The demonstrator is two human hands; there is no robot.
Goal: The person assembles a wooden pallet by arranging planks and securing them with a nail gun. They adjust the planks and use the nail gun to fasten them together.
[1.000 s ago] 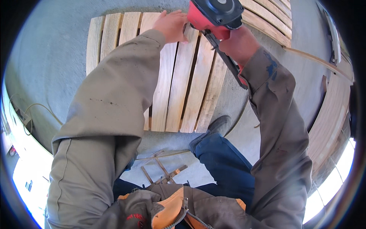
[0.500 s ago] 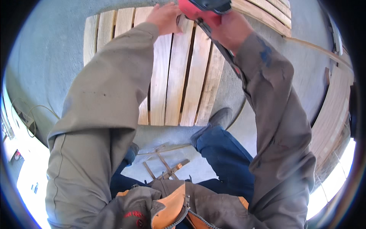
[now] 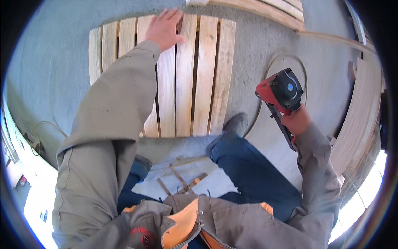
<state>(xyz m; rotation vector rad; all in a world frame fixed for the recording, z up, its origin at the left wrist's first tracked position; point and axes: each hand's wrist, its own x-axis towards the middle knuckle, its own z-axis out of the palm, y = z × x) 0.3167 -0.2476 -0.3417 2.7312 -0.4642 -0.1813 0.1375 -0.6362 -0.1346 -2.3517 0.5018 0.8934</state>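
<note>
A slatted wooden panel (image 3: 185, 83) of several pale boards, with narrow gaps between them, lies on the concrete floor before my feet. My left hand (image 3: 163, 30) rests on its far edge, fingers spread and holding nothing. Off to the right of the panel, my right hand (image 3: 297, 121) grips a red and black nail gun (image 3: 282, 90) by its handle. The nail gun is held up over the floor, apart from the boards, and its slim magazine slants down toward me.
A second slatted panel (image 3: 265, 10) lies at the far right, with a thin wood strip (image 3: 338, 38) running from it. A hose (image 3: 271, 62) loops behind the nail gun. Long boards (image 3: 358, 112) are stacked at the right edge. Wooden pieces (image 3: 182, 180) lie between my legs.
My right hand has drawn the nail gun from the panel's far edge back and to the right. My left hand stays on the far edge, its fingers now in plain sight.
</note>
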